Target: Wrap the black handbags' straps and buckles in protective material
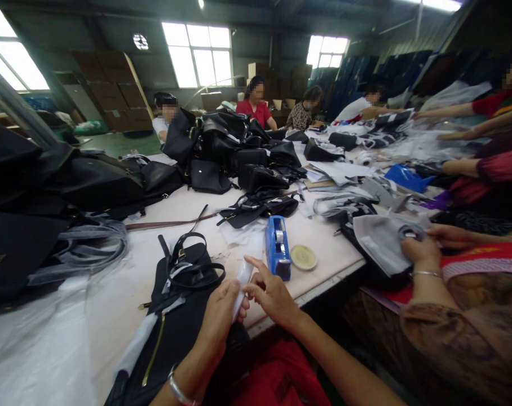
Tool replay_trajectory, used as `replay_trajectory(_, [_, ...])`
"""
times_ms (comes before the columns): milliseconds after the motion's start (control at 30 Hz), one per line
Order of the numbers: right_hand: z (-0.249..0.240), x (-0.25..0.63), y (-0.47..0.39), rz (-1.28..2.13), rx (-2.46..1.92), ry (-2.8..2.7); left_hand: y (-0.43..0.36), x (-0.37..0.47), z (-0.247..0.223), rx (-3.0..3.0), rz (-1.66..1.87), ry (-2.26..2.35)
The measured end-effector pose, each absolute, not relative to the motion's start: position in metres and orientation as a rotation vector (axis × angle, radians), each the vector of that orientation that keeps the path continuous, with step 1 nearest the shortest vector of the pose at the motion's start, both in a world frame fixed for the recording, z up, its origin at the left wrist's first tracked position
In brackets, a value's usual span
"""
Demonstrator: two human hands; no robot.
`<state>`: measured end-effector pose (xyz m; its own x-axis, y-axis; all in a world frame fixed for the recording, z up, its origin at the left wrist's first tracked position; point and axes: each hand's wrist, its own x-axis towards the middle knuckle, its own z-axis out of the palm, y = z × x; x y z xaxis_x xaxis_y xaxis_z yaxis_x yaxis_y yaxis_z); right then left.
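Note:
My left hand (222, 307) is closed round a white wrapped roll (242, 285), which stands tilted above the table edge. At the roll's right side is my right hand (273, 290), its index finger stretched toward the top and its thumb near the middle. Left of my hands lies a black bag (177, 332) with a gold zipper, black straps looped on it and a white-wrapped handle along its left side. Just beyond my right hand stands a blue tape dispenser (278, 248), beside a small round yellowish dish (303, 257).
Black bags are heaped at the far middle (222, 141) and left (99, 180). Clear plastic covers the near left. A person close on the right handles a white-lined bag (380, 242). Several people work round the table (323, 276).

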<state>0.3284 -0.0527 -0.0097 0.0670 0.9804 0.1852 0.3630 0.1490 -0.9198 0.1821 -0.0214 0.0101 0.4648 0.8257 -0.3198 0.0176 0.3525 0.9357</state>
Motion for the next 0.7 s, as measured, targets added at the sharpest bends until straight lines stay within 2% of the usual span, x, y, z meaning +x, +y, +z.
replay_trajectory(233, [-0.039,0.32,-0.045,0.793,-1.284,-1.562,-0.014,0.173,0.011,0.751,0.573,0.838])
replay_trajectory(533, [-0.051,0.343,-0.031,0.29,-1.254,-2.207,-0.005,0.165,0.001,0.587,0.451,0.801])
replay_trajectory(700, [-0.054,0.346,-0.036,0.194,-1.461,-2.237,-0.007,0.156,0.001,0.626,0.435,0.841])
